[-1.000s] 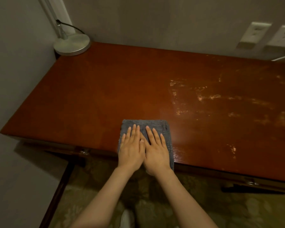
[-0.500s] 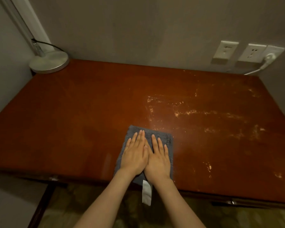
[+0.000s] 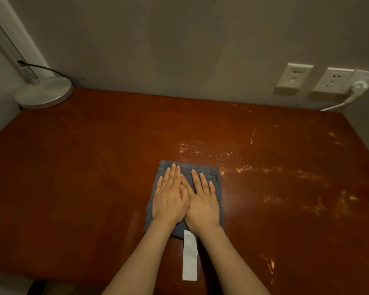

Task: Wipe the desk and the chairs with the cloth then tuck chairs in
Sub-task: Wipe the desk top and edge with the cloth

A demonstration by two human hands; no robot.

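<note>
- Reddish-brown wooden desk [image 3: 83, 188] set against a grey wall [image 3: 179, 39], seen from above; its surface fills most of the view.
- Cloth [image 3: 188, 166]: dark grey, folded into a rectangle, lying flat on the desk just left of centre and toward the near edge.
- White label [image 3: 190, 256]: a narrow strip extending from the near edge of the cloth, lying on the desk between the two forearms.
- Left hand [image 3: 169, 201]: palm down on the left half of the cloth, fingers straight and close together, pressing flat rather than gripping.
- Right hand [image 3: 202, 205]: palm down on the right half of the cloth, fingers straight and slightly spread, likewise pressing flat. The two hands touch side by side at the thumbs.
- Worn patches [image 3: 243, 169]: pale, scuffed streaks in the finish, spread over the right half of the desk, the nearest just beyond the far right corner of the cloth.
- Lamp base [image 3: 44, 93]: round, silver, in the far left corner, with a black cable [image 3: 45, 69] at its stem.
- Wall sockets [image 3: 293, 78]: pale plates above the far right of the desk; a white plug [image 3: 358, 86] sits in the rightmost one.
</note>
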